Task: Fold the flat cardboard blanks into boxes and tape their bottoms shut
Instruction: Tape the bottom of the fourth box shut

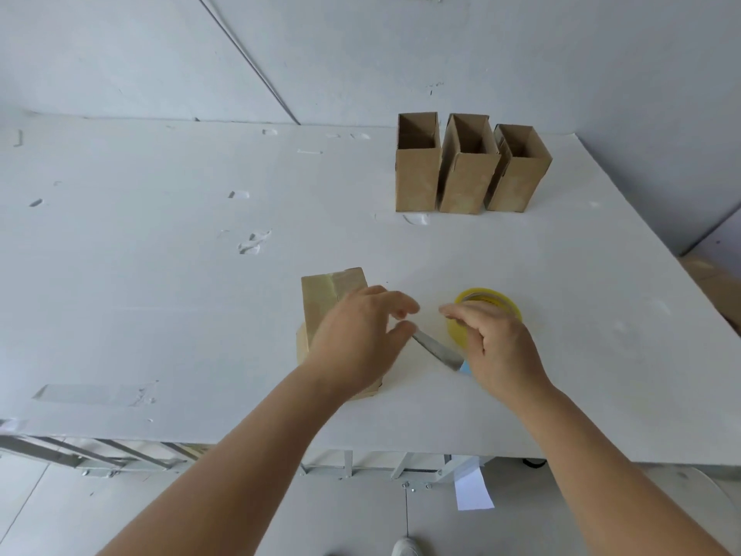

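A cardboard box [320, 298] lies on its side on the white table [160, 274], tape across its folded bottom flaps. My left hand [357, 339] hovers over it, fingers loosely curved and holding nothing, thumb close to the tip of a knife blade [437, 349]. The knife lies between my hands, and my right hand [501, 347] hides its blue handle [465, 369]. That hand sits on the yellow tape roll [501, 300] with its fingers curled over the near rim. Three folded boxes [465, 170] stand upright and open-topped at the back right.
Strips and scraps of clear tape [92, 395] stick to the table surface at left and centre. The table's front edge [361, 447] runs just below my forearms, over a metal frame. A white wall rises behind the table.
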